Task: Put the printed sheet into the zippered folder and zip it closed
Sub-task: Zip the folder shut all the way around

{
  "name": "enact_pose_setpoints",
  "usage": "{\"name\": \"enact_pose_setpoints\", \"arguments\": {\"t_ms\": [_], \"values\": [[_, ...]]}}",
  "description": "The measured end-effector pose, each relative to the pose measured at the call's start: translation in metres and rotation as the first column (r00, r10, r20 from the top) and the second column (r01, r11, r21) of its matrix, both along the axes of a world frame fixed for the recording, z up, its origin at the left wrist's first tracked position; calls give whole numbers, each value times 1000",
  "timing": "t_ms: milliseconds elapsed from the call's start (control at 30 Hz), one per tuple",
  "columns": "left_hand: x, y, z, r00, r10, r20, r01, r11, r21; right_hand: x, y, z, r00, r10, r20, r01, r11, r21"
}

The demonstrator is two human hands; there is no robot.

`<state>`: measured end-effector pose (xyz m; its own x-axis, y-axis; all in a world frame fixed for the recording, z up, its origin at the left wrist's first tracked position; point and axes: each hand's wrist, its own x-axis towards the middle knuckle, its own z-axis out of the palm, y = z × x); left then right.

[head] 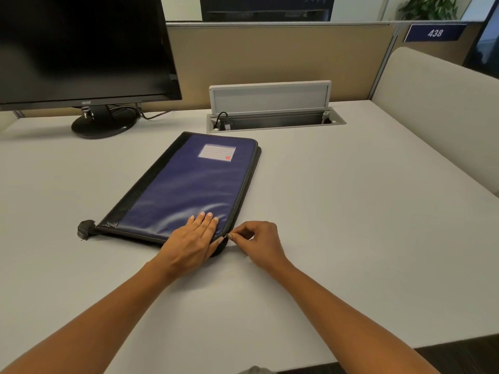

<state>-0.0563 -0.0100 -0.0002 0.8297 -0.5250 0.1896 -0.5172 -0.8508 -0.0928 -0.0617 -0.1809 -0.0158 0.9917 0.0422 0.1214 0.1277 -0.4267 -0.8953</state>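
Observation:
A blue zippered folder [186, 184] with black edging and a white label lies flat on the grey desk [337, 211], cover down. My left hand [193, 237] presses flat on its near right corner, fingers straight. Just to the right, my right hand [259, 238] pinches the small zipper pull [229, 235] at that corner between thumb and forefinger. The printed sheet is not in sight. A black tab [86, 229] sticks out at the folder's near left corner.
A black monitor [81, 49] on a round stand sits at the back left. An open cable hatch [272, 114] with plugs is set in the desk behind the folder. A beige partition [283, 63] runs along the back and right side.

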Motion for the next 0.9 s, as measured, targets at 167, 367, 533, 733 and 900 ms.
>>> {"name": "enact_pose_setpoints", "arguments": {"t_ms": [167, 367, 533, 733, 900], "values": [[-3, 14, -7, 985, -92, 143, 98, 995, -34, 0, 7, -1, 995, 91, -51, -90, 996, 4], [-10, 22, -12, 980, -109, 168, 145, 965, -218, -3, 9, -5, 995, 82, -52, -83, 996, -24], [-15, 22, -11, 954, -151, 257, 202, 962, -183, -5, 11, -4, 995, 46, -91, -41, 998, 56], [-17, 15, -2, 955, -99, 281, 174, 951, -257, -8, 15, 5, 997, 8, -74, 2, 992, 130], [-16, 9, 7, 975, -12, 223, 108, 901, -420, -13, 23, 16, 999, -40, 6, 39, 990, 135]]}}
